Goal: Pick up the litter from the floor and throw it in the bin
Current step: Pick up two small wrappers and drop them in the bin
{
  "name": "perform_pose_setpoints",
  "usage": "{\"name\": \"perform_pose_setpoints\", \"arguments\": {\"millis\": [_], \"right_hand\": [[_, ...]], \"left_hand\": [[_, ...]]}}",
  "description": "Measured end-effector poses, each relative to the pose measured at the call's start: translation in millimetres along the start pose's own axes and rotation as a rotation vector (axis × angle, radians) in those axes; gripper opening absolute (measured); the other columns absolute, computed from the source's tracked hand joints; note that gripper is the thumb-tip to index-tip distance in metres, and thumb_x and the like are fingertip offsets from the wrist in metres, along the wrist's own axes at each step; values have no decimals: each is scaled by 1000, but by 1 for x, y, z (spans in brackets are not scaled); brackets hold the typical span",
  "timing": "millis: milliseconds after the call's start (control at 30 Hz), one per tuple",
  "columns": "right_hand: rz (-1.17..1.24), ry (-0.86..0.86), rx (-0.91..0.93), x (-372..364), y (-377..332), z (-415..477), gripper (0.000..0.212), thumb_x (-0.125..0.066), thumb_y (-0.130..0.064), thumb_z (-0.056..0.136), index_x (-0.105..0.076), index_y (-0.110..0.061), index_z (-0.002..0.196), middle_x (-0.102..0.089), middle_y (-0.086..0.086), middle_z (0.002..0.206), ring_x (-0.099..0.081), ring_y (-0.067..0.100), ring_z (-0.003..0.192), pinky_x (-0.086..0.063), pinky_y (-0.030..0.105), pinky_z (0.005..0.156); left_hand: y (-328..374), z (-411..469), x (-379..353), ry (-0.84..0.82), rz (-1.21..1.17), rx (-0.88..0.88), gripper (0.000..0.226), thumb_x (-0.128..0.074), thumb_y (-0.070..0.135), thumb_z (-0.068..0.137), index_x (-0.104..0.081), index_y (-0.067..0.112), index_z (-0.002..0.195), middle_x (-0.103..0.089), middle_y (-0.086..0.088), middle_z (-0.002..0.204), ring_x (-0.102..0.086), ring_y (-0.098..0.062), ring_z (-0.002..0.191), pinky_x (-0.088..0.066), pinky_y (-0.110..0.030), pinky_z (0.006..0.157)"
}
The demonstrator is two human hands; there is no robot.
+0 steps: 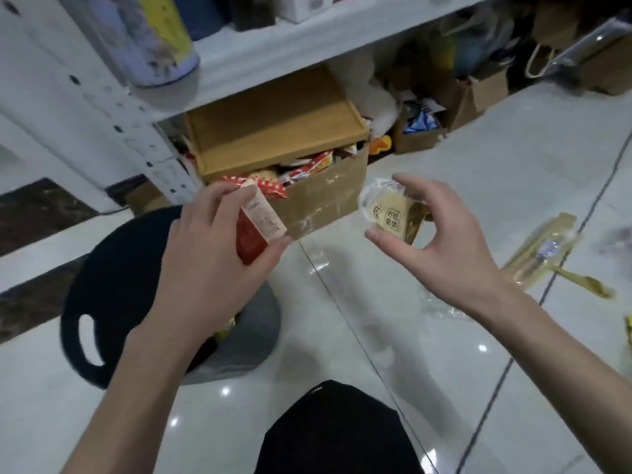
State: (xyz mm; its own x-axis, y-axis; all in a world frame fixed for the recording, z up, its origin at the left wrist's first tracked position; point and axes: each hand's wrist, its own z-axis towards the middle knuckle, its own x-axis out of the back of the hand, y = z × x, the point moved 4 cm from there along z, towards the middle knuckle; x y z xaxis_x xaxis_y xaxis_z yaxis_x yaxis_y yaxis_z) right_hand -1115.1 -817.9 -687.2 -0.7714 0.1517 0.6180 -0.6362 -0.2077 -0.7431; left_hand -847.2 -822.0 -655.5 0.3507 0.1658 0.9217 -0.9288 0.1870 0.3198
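My left hand [212,248] grips a small red and white carton [258,227] above the grey bin [246,336], whose black lid [116,289] stands open at the left. My right hand [441,241] pinches a pale yellow snack wrapper [390,210] between thumb and fingers, to the right of the bin. On the tiled floor at the right lies a clear yellowish packet with a spoon [547,254]. A crumpled clear wrapper [441,307] lies under my right wrist.
A cardboard box full of red snack packets [321,200] stands under a white metal shelf [280,56], just behind the bin. More boxes and bags [455,94] line the back right. My black-clad knee [335,432] is at the bottom.
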Motion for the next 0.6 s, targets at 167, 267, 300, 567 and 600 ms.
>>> {"name": "perform_pose_setpoints", "arguments": {"millis": [167,267,300,567,600], "right_hand": [[8,-236,83,-63,-46,22,72,-71,-61,82,-47,-33,144,-52,-16,129,-48,-3,114,-42,15,93],[46,-330,128,-99,-71,27,74,-73,-61,81,-45,-35,145,-51,-16,133,-48,-3,116,-43,16,94],[61,-352,138,-109,-79,28,75,-72,-62,80,-45,-36,145,-51,-16,134,-48,-2,118,-44,19,95],[66,-487,236,-160,-116,29,93,-69,-71,74,-38,-33,153,-49,-13,145,-48,6,131,-47,39,108],[58,-510,237,-162,-117,29,98,-70,-73,73,-35,-33,155,-47,-13,147,-47,6,132,-46,39,110]], "left_hand": [[-51,-30,20,66,-3,154,70,-65,59,83,-48,24,141,-44,-1,145,-46,-25,129,-41,-50,107],[-77,-52,25,75,10,232,73,-63,64,83,-48,24,141,-44,-2,145,-46,-25,130,-42,-52,107],[-84,-59,27,70,13,256,74,-61,67,82,-48,25,141,-43,-2,146,-46,-25,130,-42,-53,107],[-120,-87,50,120,-3,345,70,-61,65,85,-50,23,140,-48,0,143,-53,-21,126,-49,-55,98],[-120,-87,50,129,-13,344,65,-62,61,87,-51,23,139,-49,-1,142,-53,-21,125,-49,-55,98]]}}
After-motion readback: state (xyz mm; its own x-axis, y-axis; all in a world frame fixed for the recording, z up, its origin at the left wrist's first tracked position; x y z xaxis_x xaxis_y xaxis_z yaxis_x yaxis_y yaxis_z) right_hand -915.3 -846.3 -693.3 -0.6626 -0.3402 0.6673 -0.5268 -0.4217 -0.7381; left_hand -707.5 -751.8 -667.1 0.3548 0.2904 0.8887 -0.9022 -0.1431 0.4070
